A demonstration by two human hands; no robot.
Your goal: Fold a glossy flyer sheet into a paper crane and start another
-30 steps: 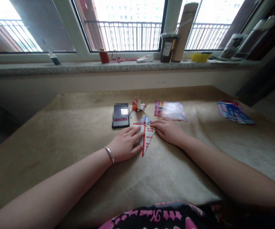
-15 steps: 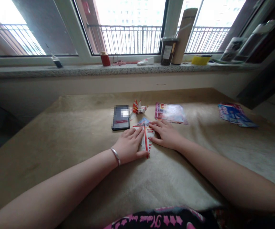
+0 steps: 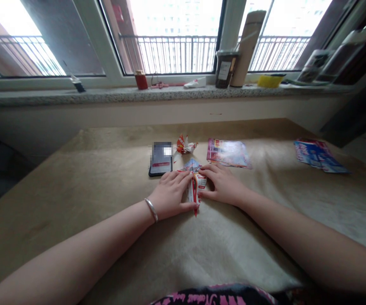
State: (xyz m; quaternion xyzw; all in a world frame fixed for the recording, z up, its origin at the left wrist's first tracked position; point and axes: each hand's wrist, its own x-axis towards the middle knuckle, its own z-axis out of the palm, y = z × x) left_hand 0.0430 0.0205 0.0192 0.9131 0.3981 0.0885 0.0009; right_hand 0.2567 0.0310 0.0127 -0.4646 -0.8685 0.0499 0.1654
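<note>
A folded sheet of printed paper (image 3: 194, 192), white with red bands and a bluish top, lies on the table in front of me. It comes to a red point towards me. Flat over its left side rests my left hand (image 3: 171, 192), fingers stretched and thumb spread across the lower tip. My right hand (image 3: 222, 184) has its curved fingertips and thumb on the paper's right flap. The fold between the hands bulges up a little. Just beyond stands a folded paper crane (image 3: 185, 146), red and white. Part of the sheet is hidden under my fingers.
A phone (image 3: 161, 159) lies left of the crane. Square printed sheets (image 3: 229, 152) lie to the right, with more blue printed sheets (image 3: 320, 156) farther right. Along the granite windowsill (image 3: 106, 96) stand a red container (image 3: 141, 79), a dark cup (image 3: 225, 70) and yellow tape (image 3: 270, 80).
The paper's right flap has shifted inward, and its middle now bulges where it lay flatter. My right hand has moved slightly with it. The whole view has shifted a little.
</note>
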